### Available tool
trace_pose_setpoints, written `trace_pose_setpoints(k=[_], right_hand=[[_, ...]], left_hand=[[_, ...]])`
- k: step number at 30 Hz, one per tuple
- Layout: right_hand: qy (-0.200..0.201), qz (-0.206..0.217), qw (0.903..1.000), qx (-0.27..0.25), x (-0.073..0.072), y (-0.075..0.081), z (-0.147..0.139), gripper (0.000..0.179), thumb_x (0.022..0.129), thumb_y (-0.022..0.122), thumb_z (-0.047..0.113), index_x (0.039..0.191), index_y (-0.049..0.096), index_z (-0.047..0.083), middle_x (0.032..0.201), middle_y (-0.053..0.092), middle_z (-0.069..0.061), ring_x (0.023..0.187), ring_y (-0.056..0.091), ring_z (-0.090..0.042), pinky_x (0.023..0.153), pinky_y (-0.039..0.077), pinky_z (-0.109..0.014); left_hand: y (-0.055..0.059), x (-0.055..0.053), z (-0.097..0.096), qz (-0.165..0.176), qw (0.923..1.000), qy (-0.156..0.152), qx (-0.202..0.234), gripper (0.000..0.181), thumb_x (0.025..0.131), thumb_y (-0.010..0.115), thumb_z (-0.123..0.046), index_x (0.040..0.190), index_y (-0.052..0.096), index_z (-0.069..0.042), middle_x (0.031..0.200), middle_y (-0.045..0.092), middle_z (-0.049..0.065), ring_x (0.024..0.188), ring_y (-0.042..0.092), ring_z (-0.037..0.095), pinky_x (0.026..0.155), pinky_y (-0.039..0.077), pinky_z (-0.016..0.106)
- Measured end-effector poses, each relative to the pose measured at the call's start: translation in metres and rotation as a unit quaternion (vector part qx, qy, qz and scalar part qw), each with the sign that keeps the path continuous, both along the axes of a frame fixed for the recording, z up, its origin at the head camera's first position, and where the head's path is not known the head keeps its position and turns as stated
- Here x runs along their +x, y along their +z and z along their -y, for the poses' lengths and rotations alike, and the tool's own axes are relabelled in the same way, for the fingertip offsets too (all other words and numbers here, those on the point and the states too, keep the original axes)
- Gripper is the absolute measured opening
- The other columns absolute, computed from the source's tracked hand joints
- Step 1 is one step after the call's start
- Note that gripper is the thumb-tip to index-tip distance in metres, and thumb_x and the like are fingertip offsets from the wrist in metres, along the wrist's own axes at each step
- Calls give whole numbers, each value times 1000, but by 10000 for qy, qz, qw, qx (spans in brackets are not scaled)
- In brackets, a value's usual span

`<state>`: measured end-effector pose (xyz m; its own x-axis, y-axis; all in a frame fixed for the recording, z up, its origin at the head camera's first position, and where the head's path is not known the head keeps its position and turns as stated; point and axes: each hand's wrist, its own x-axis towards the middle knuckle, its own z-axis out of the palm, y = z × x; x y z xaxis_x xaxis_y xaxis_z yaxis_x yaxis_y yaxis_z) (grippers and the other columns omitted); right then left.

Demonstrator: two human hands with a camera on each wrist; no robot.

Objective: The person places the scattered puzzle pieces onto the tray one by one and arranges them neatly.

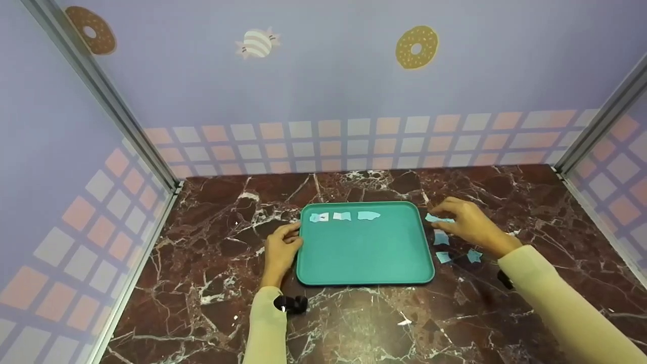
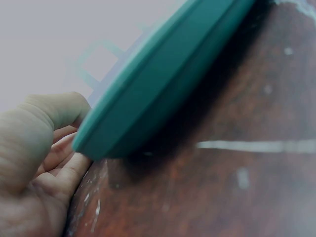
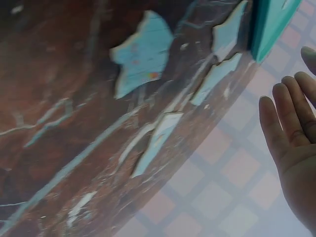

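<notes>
A teal tray (image 1: 365, 247) lies on the dark marbled table. My left hand (image 1: 283, 250) grips its left edge, thumb over the rim in the left wrist view, where the tray (image 2: 158, 84) has a shadow beneath it. Along the tray's far side sit light blue, irregular flat pieces, the rightmost piece (image 1: 368, 216) being long. Right of the tray my right hand (image 1: 467, 222) hovers over a light blue piece (image 1: 435, 218), its fingers (image 3: 296, 113) extended in the right wrist view. Nearby lie two more pieces and a star-like piece (image 3: 145, 54) with small printed marks.
Purple walls with checked borders enclose the table (image 1: 217, 253) at the back and sides. A small white scrap (image 1: 404, 321) lies in front of the tray. Dark wrist cameras (image 1: 292, 304) are strapped over the pale sleeves (image 1: 268, 323).
</notes>
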<state>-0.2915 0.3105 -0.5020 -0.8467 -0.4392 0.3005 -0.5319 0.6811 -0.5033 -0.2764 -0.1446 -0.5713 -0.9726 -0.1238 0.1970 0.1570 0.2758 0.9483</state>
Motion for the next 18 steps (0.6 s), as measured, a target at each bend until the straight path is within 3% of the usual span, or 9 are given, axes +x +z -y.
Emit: trace_pose_setpoints(k=[5,18], right_hand=[[-77,-76,9999,61,5,-7,-9,25,89,86,4,111,79,-3,103,71,-12,92,71,-34,79,62,-52],[-190,432,9980,428,13,-20,-24,35,87,88,10,116,76,-6,102,68,-12,92,71,-32,78,62,-50]], left_hand=[[0,1,1,-1,10000,-57,-5,38,90,70,8,129,75,4,121,73,17,102,74,31,88,62,34],[0,1,1,-160,9998,-82,-1,38,90,70,10,127,75,6,120,73,20,102,74,35,87,63,35]])
